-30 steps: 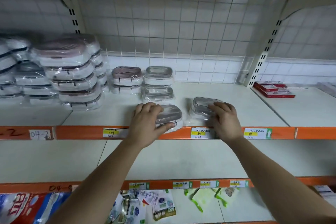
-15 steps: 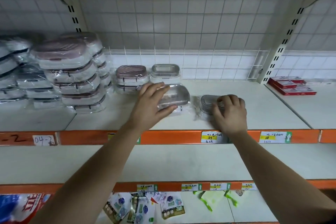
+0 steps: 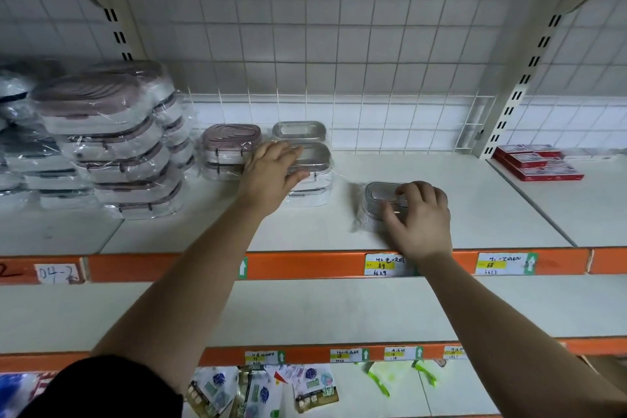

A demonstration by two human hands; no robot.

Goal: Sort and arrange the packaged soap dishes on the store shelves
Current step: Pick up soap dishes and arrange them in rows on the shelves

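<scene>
My left hand (image 3: 273, 173) holds a wrapped grey soap dish (image 3: 314, 155) that sits on top of another grey dish (image 3: 310, 193) in the middle of the shelf (image 3: 492, 210); thumb on its front, fingers over its lid. Behind that pile stands one more grey dish (image 3: 299, 130), and a pink pair (image 3: 230, 149) is stacked to its left. My right hand (image 3: 419, 217) grips a single grey soap dish (image 3: 380, 200) lying on the shelf near the front edge.
Tall stacks of larger pink-lidded dishes (image 3: 108, 139) and dark-lidded ones (image 3: 20, 146) fill the shelf's left. Red boxes (image 3: 536, 163) lie on the right bay. An orange shelf lip (image 3: 305, 265) carries price tags. Packets (image 3: 264, 390) hang below.
My left hand carried its grey dish back from the shelf's front edge and set it on the grey dish behind. My right hand stayed on the single grey dish.
</scene>
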